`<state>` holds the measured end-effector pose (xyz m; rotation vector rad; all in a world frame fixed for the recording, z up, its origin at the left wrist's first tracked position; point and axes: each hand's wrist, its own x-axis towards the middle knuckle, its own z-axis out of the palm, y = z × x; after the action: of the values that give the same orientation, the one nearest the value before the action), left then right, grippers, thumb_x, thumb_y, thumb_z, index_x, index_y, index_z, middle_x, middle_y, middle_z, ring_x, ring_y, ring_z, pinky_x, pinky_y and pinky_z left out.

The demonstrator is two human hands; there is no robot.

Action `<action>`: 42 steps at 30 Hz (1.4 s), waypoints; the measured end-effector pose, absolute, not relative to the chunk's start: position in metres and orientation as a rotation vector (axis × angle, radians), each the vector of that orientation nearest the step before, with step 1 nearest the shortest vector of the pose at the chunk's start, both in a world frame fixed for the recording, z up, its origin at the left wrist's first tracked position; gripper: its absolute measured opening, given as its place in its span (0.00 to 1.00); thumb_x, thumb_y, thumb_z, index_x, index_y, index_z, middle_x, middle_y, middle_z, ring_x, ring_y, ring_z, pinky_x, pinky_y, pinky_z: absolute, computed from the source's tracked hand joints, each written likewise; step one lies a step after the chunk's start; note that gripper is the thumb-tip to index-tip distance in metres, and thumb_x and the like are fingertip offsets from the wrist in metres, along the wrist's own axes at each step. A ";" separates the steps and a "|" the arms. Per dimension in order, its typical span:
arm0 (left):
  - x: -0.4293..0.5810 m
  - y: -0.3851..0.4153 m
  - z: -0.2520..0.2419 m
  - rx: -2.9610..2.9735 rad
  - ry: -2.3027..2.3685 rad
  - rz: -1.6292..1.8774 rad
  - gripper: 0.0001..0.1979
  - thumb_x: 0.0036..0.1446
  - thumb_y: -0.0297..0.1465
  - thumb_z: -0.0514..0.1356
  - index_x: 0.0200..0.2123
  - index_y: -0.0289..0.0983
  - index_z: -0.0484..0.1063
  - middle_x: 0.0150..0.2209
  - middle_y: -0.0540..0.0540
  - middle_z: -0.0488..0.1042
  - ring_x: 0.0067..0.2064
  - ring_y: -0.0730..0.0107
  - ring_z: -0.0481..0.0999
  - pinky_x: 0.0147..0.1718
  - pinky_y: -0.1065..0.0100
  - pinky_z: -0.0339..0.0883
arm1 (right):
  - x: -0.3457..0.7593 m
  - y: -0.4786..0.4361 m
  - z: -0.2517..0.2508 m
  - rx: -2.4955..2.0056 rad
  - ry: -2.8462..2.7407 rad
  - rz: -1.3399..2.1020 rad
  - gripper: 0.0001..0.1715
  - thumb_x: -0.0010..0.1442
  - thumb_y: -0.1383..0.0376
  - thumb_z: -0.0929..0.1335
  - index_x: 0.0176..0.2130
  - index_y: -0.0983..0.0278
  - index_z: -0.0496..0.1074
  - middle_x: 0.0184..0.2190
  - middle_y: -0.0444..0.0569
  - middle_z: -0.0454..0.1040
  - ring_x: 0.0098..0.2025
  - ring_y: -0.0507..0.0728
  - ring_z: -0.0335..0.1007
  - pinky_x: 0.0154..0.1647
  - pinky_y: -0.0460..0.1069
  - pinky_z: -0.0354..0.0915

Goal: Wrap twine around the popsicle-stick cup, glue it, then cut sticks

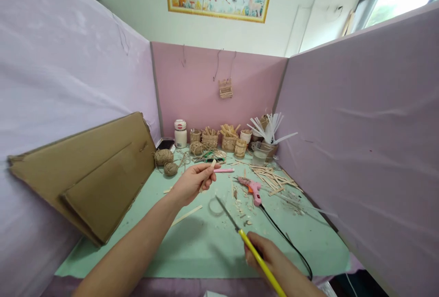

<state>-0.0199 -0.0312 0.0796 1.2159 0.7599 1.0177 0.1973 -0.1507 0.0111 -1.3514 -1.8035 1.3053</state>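
Note:
My left hand (192, 182) is raised over the middle of the green mat (206, 246), fingers pinched on a flat wooden craft stick (210, 170) that points up and away. My right hand (270, 260) is near the front edge, closed around the yellow handle of scissors (240, 230). The dark blades point up-left toward the stick but stay a short way below it. A pink glue gun (252, 188) lies on the mat to the right of the blades, its black cord (288, 237) running past my right hand.
Cardboard sheets (92, 173) lean on the left wall. Twine balls (164, 157), small baskets of sticks (228, 139), a white jar (180, 133) and a cup of white sticks (269, 135) line the back. Loose sticks and scraps (270, 180) litter the right side. Purple partitions enclose the desk.

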 end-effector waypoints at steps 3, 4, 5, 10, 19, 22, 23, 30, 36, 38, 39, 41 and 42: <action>-0.023 -0.030 0.069 1.169 0.722 1.011 0.20 0.50 0.40 0.64 0.42 0.33 0.74 0.26 0.50 0.66 0.21 0.84 0.55 0.18 0.75 0.44 | 0.199 -0.139 0.027 -1.289 -1.755 1.246 0.14 0.58 0.56 0.61 0.27 0.61 0.56 0.22 0.38 0.56 0.23 0.48 0.49 0.22 0.44 0.49; -0.022 -0.031 0.067 1.156 0.705 1.009 0.19 0.50 0.40 0.64 0.42 0.33 0.74 0.25 0.51 0.66 0.20 0.85 0.54 0.18 0.76 0.43 | 0.198 -0.133 0.032 -1.277 -1.740 1.211 0.15 0.58 0.54 0.61 0.28 0.61 0.56 0.22 0.38 0.55 0.22 0.47 0.48 0.22 0.44 0.49; -0.021 -0.032 0.064 1.136 0.687 1.008 0.19 0.51 0.40 0.63 0.41 0.33 0.74 0.25 0.51 0.65 0.20 0.85 0.54 0.18 0.76 0.43 | 0.196 -0.126 0.035 -1.277 -1.724 1.168 0.16 0.59 0.53 0.61 0.28 0.61 0.56 0.22 0.38 0.55 0.21 0.47 0.48 0.21 0.44 0.49; -0.023 -0.032 0.055 0.963 0.605 0.977 0.17 0.52 0.38 0.62 0.41 0.32 0.75 0.26 0.50 0.65 0.20 0.85 0.53 0.17 0.77 0.47 | 0.177 -0.093 0.041 -1.300 -1.722 0.912 0.18 0.59 0.50 0.61 0.30 0.61 0.57 0.23 0.38 0.54 0.22 0.48 0.49 0.22 0.45 0.49; -0.037 -0.030 0.047 0.841 0.640 1.060 0.12 0.47 0.34 0.66 0.34 0.34 0.74 0.25 0.50 0.68 0.26 0.82 0.65 0.26 0.77 0.60 | 0.146 -0.096 0.022 -1.491 -1.767 0.680 0.14 0.57 0.55 0.65 0.31 0.60 0.56 0.27 0.41 0.61 0.27 0.53 0.57 0.29 0.47 0.54; -0.032 -0.034 0.047 0.911 0.748 1.105 0.13 0.44 0.36 0.68 0.31 0.34 0.74 0.32 0.46 0.73 0.33 0.76 0.70 0.34 0.73 0.64 | 0.147 -0.102 0.020 -1.525 -1.776 0.662 0.12 0.56 0.57 0.64 0.31 0.60 0.57 0.26 0.41 0.62 0.27 0.53 0.58 0.28 0.47 0.54; -0.030 -0.035 0.046 0.944 0.777 1.127 0.13 0.44 0.36 0.68 0.31 0.34 0.75 0.34 0.46 0.74 0.35 0.75 0.70 0.35 0.73 0.64 | 0.148 -0.103 0.020 -1.530 -1.775 0.666 0.12 0.56 0.57 0.64 0.30 0.60 0.56 0.26 0.41 0.62 0.27 0.53 0.58 0.28 0.47 0.53; -0.022 -0.040 0.041 1.095 0.783 1.099 0.14 0.43 0.37 0.68 0.33 0.35 0.75 0.30 0.49 0.71 0.31 0.76 0.68 0.31 0.72 0.62 | 0.151 -0.112 0.017 -1.492 -1.757 0.807 0.13 0.58 0.56 0.63 0.29 0.60 0.56 0.25 0.40 0.61 0.26 0.52 0.55 0.26 0.46 0.53; -0.022 -0.046 0.045 1.228 0.772 1.084 0.14 0.44 0.37 0.66 0.31 0.34 0.73 0.26 0.51 0.69 0.27 0.78 0.67 0.27 0.73 0.62 | 0.152 -0.117 0.022 -1.386 -1.788 0.957 0.15 0.61 0.54 0.59 0.29 0.61 0.57 0.25 0.41 0.60 0.27 0.51 0.52 0.26 0.45 0.54; -0.022 -0.048 0.045 1.252 0.770 1.066 0.13 0.45 0.37 0.66 0.31 0.34 0.72 0.26 0.51 0.69 0.27 0.78 0.67 0.26 0.73 0.62 | 0.151 -0.119 0.026 -1.377 -1.785 0.975 0.16 0.62 0.53 0.59 0.30 0.62 0.58 0.25 0.41 0.59 0.27 0.51 0.52 0.26 0.45 0.54; -0.022 -0.048 0.045 1.259 0.769 1.058 0.13 0.45 0.37 0.66 0.31 0.34 0.72 0.26 0.51 0.69 0.27 0.78 0.67 0.26 0.73 0.62 | 0.150 -0.120 0.027 -1.376 -1.785 0.986 0.17 0.62 0.52 0.58 0.30 0.62 0.58 0.26 0.41 0.59 0.27 0.51 0.52 0.26 0.45 0.54; -0.021 -0.049 0.045 1.266 0.770 1.051 0.13 0.45 0.37 0.66 0.31 0.34 0.72 0.26 0.51 0.69 0.27 0.78 0.67 0.26 0.74 0.62 | 0.148 -0.122 0.029 -1.382 -1.788 1.000 0.18 0.62 0.51 0.58 0.30 0.62 0.57 0.25 0.41 0.58 0.26 0.50 0.51 0.24 0.45 0.53; -0.021 -0.049 0.045 1.268 0.771 1.050 0.13 0.46 0.37 0.65 0.31 0.34 0.71 0.26 0.51 0.69 0.27 0.78 0.67 0.26 0.74 0.62 | 0.148 -0.123 0.029 -1.388 -1.789 1.008 0.19 0.62 0.50 0.57 0.30 0.62 0.57 0.25 0.41 0.57 0.26 0.50 0.51 0.24 0.45 0.53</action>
<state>-0.0212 -0.0491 0.0454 1.2682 0.7712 1.0501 0.1478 -0.1228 0.0294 -1.3876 -1.7888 1.0082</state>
